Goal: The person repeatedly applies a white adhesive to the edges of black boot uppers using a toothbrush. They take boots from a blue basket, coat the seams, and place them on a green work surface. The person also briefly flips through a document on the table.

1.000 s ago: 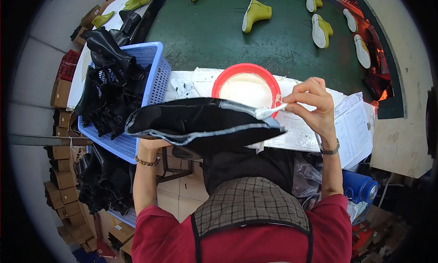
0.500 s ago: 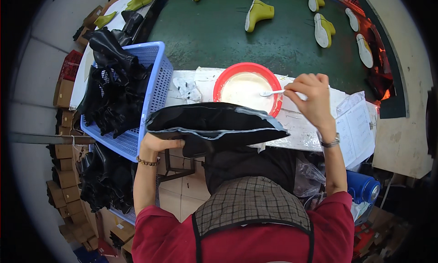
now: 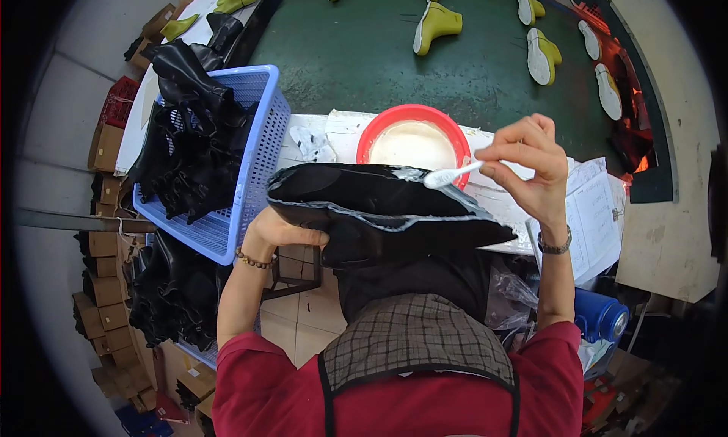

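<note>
Two dark red sleeves (image 3: 258, 376) and a grey checked apron (image 3: 417, 335) are right up close, so that's the bottom of the view. Just past those, the left hand (image 3: 279, 231) has the black boot piece (image 3: 356, 185) by its lower left side, thumb pressed along the near face; most of its other fingers are tucked out of sight. The piece is held up in front of the apron, opening facing up, with whitish stuff along its edges. Right hand (image 3: 535, 162) is pinching a white brush (image 3: 453, 175) between thumb and fingertips, its head over the far edge of the piece. Can't really tell if it's touching.

Behind that, a red bowl (image 3: 462, 137) of creamy white stuff sits on the white worktop (image 3: 345, 124), partly hidden by the piece. Crumpled cloth (image 3: 311, 143) to its left, papers (image 3: 590, 213) over on the right. Blue basket (image 3: 267, 130) on the left is heaped with black boots (image 3: 197, 88). Farther out, yellow-green boots (image 3: 440, 26) with pale soles lie spread across a dark green surface (image 3: 341, 65).
</note>
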`<state>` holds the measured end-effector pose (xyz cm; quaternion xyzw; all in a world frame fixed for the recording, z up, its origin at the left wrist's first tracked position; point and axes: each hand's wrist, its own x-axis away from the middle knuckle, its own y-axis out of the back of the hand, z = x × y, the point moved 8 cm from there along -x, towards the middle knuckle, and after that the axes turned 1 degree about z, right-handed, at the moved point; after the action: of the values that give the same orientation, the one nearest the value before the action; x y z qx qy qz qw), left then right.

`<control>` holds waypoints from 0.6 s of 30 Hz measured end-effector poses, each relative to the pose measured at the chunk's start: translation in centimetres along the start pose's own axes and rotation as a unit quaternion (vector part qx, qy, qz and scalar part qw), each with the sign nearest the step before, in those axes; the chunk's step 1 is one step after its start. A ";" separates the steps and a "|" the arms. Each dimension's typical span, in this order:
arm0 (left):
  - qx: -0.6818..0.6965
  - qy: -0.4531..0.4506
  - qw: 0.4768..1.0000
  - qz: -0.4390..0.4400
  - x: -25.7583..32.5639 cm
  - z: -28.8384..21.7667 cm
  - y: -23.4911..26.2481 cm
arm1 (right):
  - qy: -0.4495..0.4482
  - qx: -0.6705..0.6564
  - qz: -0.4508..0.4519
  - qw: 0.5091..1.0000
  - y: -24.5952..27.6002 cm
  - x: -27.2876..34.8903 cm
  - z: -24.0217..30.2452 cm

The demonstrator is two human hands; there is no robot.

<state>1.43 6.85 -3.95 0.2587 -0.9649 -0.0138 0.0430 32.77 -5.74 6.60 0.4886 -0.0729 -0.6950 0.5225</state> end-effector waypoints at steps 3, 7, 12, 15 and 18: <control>-0.009 0.018 0.998 0.060 -0.7 -0.8 -1.9 | 0.027 -0.034 0.015 0.999 -0.6 -1.5 1.0; 0.028 0.074 0.987 0.140 -2.0 -0.1 -4.6 | 0.069 -0.039 0.041 0.996 -0.8 -2.9 2.0; 0.034 0.172 0.961 0.216 -2.7 2.2 -6.8 | 0.115 -0.043 0.056 0.991 -1.8 -4.5 3.1; 0.122 0.183 0.957 0.189 -3.3 1.1 -8.1 | 0.132 -0.042 0.041 0.989 -1.6 -5.1 3.1; 0.205 0.168 0.961 0.082 -4.2 -1.3 -7.8 | -0.066 -0.200 -0.072 0.975 -0.1 -3.2 -4.5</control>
<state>9.05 2.21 -3.36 0.1801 -0.9441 0.2312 0.1512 36.03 -1.31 6.20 0.3311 0.0690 -0.7620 0.5523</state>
